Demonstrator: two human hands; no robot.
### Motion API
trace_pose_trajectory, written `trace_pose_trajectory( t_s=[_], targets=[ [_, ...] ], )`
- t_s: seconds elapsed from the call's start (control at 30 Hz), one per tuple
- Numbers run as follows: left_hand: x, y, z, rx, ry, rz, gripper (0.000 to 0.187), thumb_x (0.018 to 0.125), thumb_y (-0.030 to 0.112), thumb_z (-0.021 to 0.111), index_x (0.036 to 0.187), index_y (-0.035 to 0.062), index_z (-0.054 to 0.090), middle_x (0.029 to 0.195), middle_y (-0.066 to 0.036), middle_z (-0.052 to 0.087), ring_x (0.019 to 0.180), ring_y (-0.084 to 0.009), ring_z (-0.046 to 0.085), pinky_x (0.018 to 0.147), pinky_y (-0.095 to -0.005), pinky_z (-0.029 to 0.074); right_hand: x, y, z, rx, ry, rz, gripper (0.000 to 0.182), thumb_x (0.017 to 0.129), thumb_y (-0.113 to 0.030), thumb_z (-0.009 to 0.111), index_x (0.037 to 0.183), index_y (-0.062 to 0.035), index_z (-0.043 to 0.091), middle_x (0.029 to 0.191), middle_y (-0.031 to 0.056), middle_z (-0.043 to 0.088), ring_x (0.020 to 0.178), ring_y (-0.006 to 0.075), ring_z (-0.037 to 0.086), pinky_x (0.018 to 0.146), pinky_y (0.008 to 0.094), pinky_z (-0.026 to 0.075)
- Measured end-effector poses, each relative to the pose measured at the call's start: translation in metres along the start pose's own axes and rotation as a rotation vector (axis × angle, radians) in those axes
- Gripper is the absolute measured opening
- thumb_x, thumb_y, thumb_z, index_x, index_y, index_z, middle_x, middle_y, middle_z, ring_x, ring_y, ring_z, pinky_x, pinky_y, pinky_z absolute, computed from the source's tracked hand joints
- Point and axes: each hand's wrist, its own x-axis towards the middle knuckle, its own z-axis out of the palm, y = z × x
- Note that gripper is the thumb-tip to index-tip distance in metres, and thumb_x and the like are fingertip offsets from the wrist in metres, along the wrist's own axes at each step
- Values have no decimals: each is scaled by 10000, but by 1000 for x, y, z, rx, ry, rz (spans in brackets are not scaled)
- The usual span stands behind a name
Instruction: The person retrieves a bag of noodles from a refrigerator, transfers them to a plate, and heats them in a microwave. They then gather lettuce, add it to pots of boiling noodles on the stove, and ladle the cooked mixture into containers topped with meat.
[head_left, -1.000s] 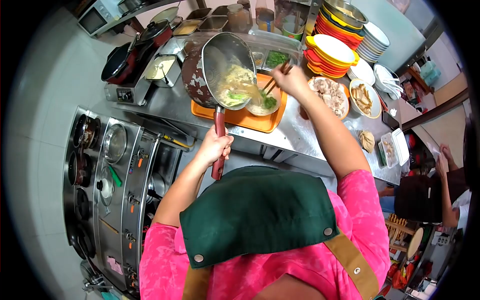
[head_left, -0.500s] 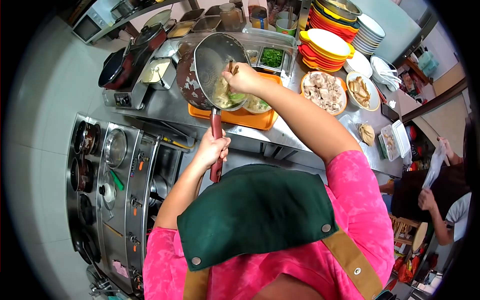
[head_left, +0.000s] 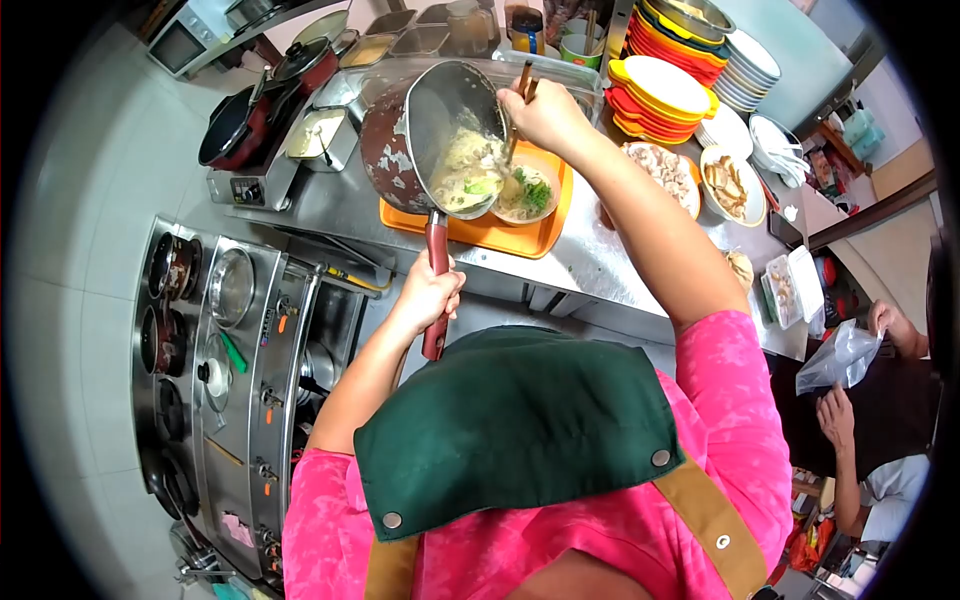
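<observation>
My left hand (head_left: 430,290) is wrapped round the red-brown handle of a worn saucepan (head_left: 388,150). The pan is tilted, its mouth facing right, with pale noodles and some green leaf (head_left: 474,168) inside near the lower rim. Chopsticks (head_left: 526,78) are gripped in my right hand (head_left: 548,115), just right of the pan's mouth; their lower ends point down toward a bowl (head_left: 527,194). Chopped greens and pale food show in that bowl, which stands on an orange tray (head_left: 540,240) beside and partly under the pan's rim.
Bowls of sliced meat (head_left: 662,170) and brown slices (head_left: 728,185) sit to the right, below stacked yellow-orange dishes (head_left: 665,85). A metal container (head_left: 322,138) and a burner (head_left: 250,190) are at left. Lower left stands a stove (head_left: 230,400). At far right another person holds a plastic bag (head_left: 842,355).
My right hand with the chopsticks has moved out of the pan, up and to the right. The pan has shifted slightly, showing more of the bowl. The other person's bag has been lowered and spread.
</observation>
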Motion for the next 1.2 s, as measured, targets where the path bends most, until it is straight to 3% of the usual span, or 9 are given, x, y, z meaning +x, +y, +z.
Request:
trace_pose_trajectory(
  t_s=[0.07, 0.1, 0.17, 0.23, 0.27, 0.63, 0.7, 0.8, 1.2],
  targets=[
    [1, -1, 1, 12, 2, 4, 266, 726, -5, 492, 911, 47, 308, 594, -37, 437, 373, -96, 397, 335, -269, 378, 6, 4, 12, 291, 17, 60, 227, 833, -244, 474, 819, -29, 546, 625, 89, 576, 531, 159, 582, 505, 278, 454],
    [1, -1, 1, 18, -1, 8, 267, 725, -4, 492, 912, 46, 308, 592, -37, 436, 373, -96, 397, 333, -268, 376, 6, -2, 17, 405, -42, 159, 216, 811, -252, 479, 826, -52, 559, 664, 111, 597, 670, 231, 599, 643, 332, 462],
    [1, 0, 3, 31, -7, 14, 269, 725, -4, 493, 914, 45, 309, 590, -38, 436, 372, -96, 398, 330, -267, 374, 1, -14, 29, 555, -185, 274, 216, 820, -255, 469, 848, -56, 549, 675, 88, 598, 673, 196, 600, 642, 332, 460],
    [0, 2, 6, 68, 0, 0, 243, 714, 0, 428, 922, 62, 318, 624, -47, 442, 383, -94, 384, 363, -261, 377, 0, -9, 51, 601, -218, 318, 218, 817, -243, 464, 830, -39, 540, 685, 122, 590, 679, 260, 595, 642, 347, 458],
    [0, 2, 6, 71, 0, 1, 243, 714, 0, 428, 922, 62, 318, 624, -47, 442, 383, -94, 384, 363, -261, 377, 6, 17, 81, 378, -21, 53, 208, 807, -217, 460, 834, -25, 535, 711, 174, 582, 724, 339, 574, 665, 383, 452],
    [3, -3, 6, 66, 17, 5, 260, 708, 4, 445, 933, 51, 323, 625, -50, 448, 378, -96, 388, 358, -263, 374, 1, 3, 8, 18, -97, 81, 271, 780, -221, 480, 808, 23, 595, 772, 252, 570, 818, 385, 545, 764, 402, 428],
    [3, -3, 6, 74, 30, 3, 259, 710, 5, 449, 932, 53, 324, 627, -50, 450, 378, -96, 388, 359, -262, 371, -1, 0, 3, 7, -35, 70, 285, 800, -222, 483, 804, 47, 577, 733, 220, 590, 736, 326, 597, 692, 377, 473],
    [2, -1, 7, 77, 42, -1, 256, 713, 7, 452, 930, 59, 326, 630, -49, 454, 379, -96, 388, 359, -261, 367, -4, -8, 3, 597, -235, 331, 250, 831, -205, 488, 880, 37, 529, 669, 94, 568, 546, 143, 600, 481, 270, 502],
    [3, -1, 3, 119, 79, 17, 235, 718, -1, 441, 914, 58, 325, 603, -44, 435, 376, -102, 384, 366, -267, 370, -19, 24, 0, 372, -167, 342, 289, 829, -267, 461, 706, -26, 563, 584, 94, 593, 582, 197, 592, 621, 315, 455]
  ],
)
